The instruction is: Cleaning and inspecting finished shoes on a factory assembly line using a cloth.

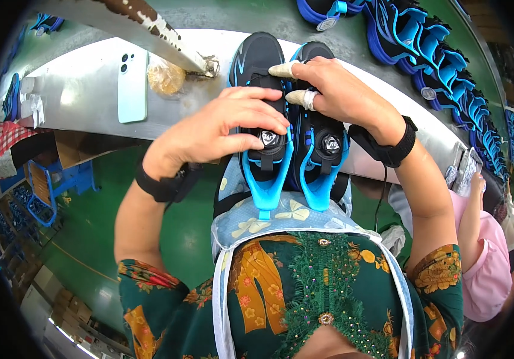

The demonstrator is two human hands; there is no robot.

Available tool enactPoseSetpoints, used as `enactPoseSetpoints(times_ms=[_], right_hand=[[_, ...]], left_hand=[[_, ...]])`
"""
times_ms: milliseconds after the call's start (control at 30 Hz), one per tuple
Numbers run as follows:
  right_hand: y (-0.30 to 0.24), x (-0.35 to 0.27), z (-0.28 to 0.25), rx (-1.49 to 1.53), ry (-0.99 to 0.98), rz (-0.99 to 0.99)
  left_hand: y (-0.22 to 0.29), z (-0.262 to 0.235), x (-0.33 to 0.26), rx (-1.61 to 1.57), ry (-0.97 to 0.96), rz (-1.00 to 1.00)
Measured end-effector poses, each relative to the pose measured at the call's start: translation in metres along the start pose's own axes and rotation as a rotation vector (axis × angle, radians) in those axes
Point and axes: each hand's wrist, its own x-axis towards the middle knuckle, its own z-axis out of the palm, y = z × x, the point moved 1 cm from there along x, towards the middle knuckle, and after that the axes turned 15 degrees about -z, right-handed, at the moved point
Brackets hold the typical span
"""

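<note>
Side by side in front of me, toes pointing away, are two black sneakers with bright blue collars, a left sneaker (260, 54) and a right sneaker (324, 170). Each has a round lacing dial on its tongue. Over the left sneaker, my left hand (227, 122) is open, its fingers spread and bent; the thumb is beside the lacing dial (270, 139). Coming from the right, my right hand (337, 90) has pale finger covers on two digits. Those digits are apart, touching or just above the left sneaker's front. Its other fingers are partly hidden.
A mint-green phone (132, 87) and a clear bag of yellowish material (166, 78) lie left on the metal table (89, 107). A chipped metal post (173, 42) leans over it. More blue-and-black shoes (430, 66) line the far right. A person in pink (478, 257) is at right.
</note>
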Motion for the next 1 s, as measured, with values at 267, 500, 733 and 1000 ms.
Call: enactPoseSetpoints(times_ms=[267,500,733,1000], right_hand=[[-0.033,-0.01,-0.023,0.204,0.13,0.112],[-0.065,0.012,0.011,0.222,-0.093,-0.129],[-0.061,0.015,0.01,0.396,-0.075,-0.036],[-0.075,-0.003,-0.002,-0.075,-0.124,-0.181]], left_hand=[[0.032,0.07,-0.078,-0.994,0.303,-0.692],[0.034,0.11,-0.046,-1.675,0.22,-0.6],[0.022,0.125,-0.047,-1.621,0.293,-0.437],[0.023,0.132,-0.048,-1.624,0.292,-0.342]])
